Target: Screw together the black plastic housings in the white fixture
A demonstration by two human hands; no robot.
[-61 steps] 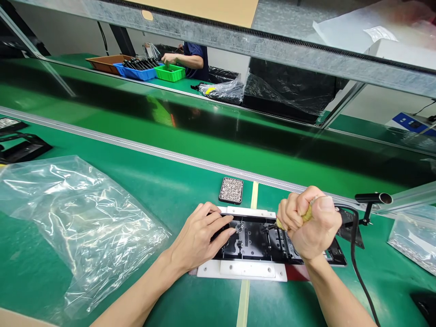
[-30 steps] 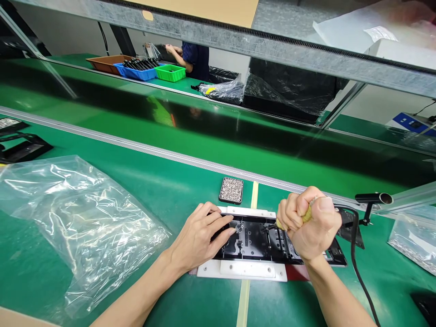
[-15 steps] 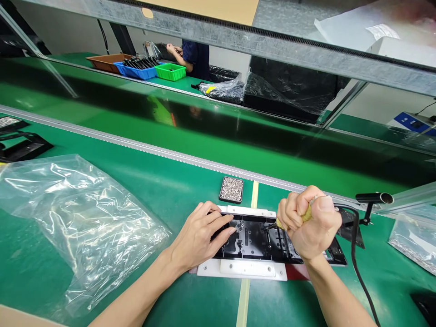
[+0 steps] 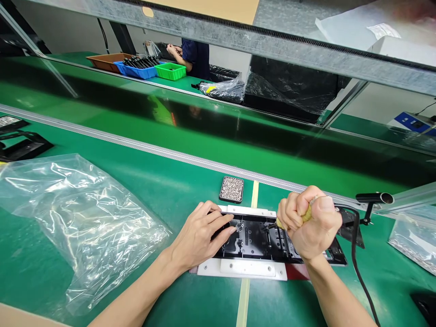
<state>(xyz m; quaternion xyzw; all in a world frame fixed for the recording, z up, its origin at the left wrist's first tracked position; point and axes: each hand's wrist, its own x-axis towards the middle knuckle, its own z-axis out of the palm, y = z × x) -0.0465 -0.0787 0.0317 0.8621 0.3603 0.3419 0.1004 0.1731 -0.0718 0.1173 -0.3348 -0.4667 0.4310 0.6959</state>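
A long black plastic housing (image 4: 254, 238) with ribs and small posts lies in a white fixture (image 4: 248, 269) in front of me. My left hand (image 4: 202, 234) rests over the housing's left end, fingers stretched out and thumb apart from them. Wrapped in a fist, my right hand (image 4: 308, 222) holds a soldering iron with a yellow grip (image 4: 307, 214). Its thin metal tip (image 4: 270, 226) points left and down into the middle of the housing; whether it touches a post I cannot tell. A black cable (image 4: 356, 254) trails from the iron on the right.
A small tray of shiny metal pieces (image 4: 231, 189) sits behind the fixture. Clear plastic bags lie at left (image 4: 98, 227) and right (image 4: 413, 238). An iron holder (image 4: 374, 198) stands to the right. Across the green belt (image 4: 204, 136), a person (image 4: 195, 56) works by several bins (image 4: 138, 70).
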